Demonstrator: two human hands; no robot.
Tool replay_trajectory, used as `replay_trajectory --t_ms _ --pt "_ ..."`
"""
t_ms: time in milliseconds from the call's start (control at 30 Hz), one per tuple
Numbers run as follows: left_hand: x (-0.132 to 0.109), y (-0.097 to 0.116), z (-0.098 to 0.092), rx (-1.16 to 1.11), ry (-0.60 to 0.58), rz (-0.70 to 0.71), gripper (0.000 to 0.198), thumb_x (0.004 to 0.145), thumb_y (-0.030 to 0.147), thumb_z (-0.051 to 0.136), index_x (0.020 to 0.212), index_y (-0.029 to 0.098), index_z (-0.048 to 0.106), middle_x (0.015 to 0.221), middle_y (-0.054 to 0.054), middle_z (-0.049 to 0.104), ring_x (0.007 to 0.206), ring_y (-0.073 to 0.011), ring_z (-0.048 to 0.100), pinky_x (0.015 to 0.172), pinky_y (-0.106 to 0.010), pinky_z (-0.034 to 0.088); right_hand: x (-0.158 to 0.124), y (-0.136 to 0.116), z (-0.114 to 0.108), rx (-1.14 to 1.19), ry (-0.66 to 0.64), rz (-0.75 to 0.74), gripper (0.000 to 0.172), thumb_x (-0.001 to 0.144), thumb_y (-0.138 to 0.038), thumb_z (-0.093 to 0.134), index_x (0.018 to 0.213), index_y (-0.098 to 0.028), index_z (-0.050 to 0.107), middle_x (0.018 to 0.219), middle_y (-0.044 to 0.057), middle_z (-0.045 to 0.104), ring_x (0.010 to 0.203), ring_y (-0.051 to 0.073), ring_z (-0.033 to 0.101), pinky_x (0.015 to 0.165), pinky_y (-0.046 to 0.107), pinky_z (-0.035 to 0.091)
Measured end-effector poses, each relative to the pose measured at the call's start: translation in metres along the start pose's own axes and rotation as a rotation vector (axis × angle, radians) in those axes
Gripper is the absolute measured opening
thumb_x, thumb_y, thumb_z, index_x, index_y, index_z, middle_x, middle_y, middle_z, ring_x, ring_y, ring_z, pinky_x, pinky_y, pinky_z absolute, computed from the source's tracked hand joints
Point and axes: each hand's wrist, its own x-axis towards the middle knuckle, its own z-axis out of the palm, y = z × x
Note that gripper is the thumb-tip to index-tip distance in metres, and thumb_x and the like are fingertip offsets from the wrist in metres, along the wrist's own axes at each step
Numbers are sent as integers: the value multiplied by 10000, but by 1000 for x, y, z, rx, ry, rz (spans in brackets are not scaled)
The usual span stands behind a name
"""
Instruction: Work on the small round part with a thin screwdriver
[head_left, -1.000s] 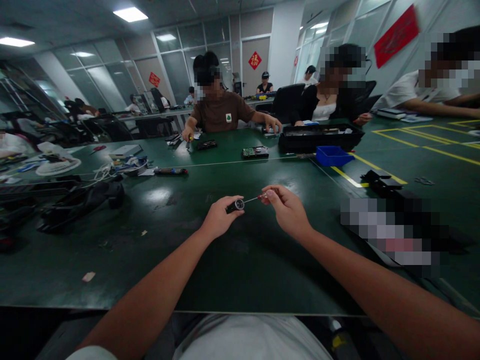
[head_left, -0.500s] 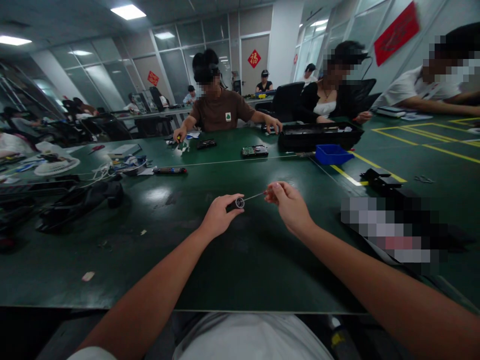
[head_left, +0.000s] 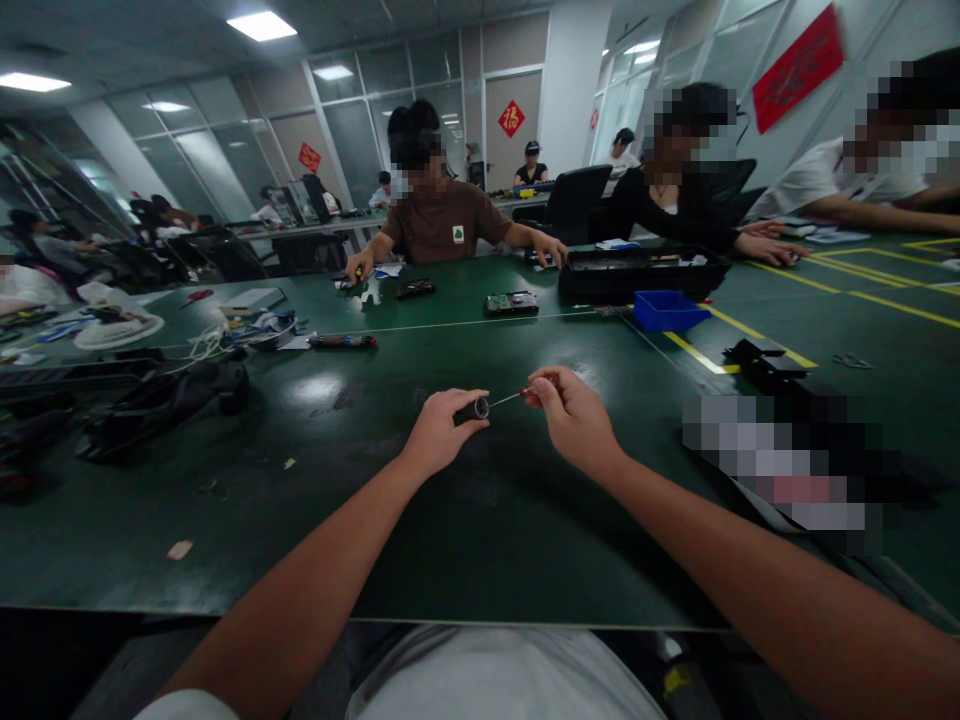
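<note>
My left hand (head_left: 439,433) is closed around a small dark cylindrical part (head_left: 474,409) with a metal end face, held just above the green table (head_left: 465,520). My right hand (head_left: 574,420) pinches the red handle of a thin screwdriver (head_left: 517,397). Its slim metal shaft points left, with the tip at the end of the cylindrical part. Both hands hover over the middle of the table, close together.
A blue bin (head_left: 664,309) and a long black tray (head_left: 641,272) lie at the back right. A circuit board (head_left: 511,302), a dark pen-like tool (head_left: 342,341) and black parts (head_left: 161,395) at the left are on the table. Other people sit across it.
The cylindrical part has turned slightly in my left hand, its round end face now less toward me. Both hands stay almost in place. The person at the back right has reached an arm out.
</note>
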Motion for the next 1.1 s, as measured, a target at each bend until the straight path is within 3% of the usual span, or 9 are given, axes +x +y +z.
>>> replay_trajectory --t_ms 700,967,1100 --pt "-1 -1 1 -24 -17 -53 434 859 230 736 1282 275 647 1220 -53 672 1153 -232 600 1069 -439 426 0 2 5 80 -5 71 235 975 -418 484 975 -215 602 850 52 714 786 198 676 757 373 532" --pt "-2 -4 1 -33 -53 -76 439 862 256 730 1293 282 645 1196 -51 673 1112 -230 607 1002 -412 460 -2 -3 -1 25 91 -6 221 1000 -397 459 1021 -216 584 857 48 699 762 189 656 713 352 517" --pt "-1 -3 1 -37 -59 -73 423 850 232 739 1265 263 663 1151 -48 684 1064 -217 620 984 -388 468 -4 -3 0 46 27 -30 224 1004 -405 460 1055 -222 578 864 41 703 736 179 649 695 339 515"
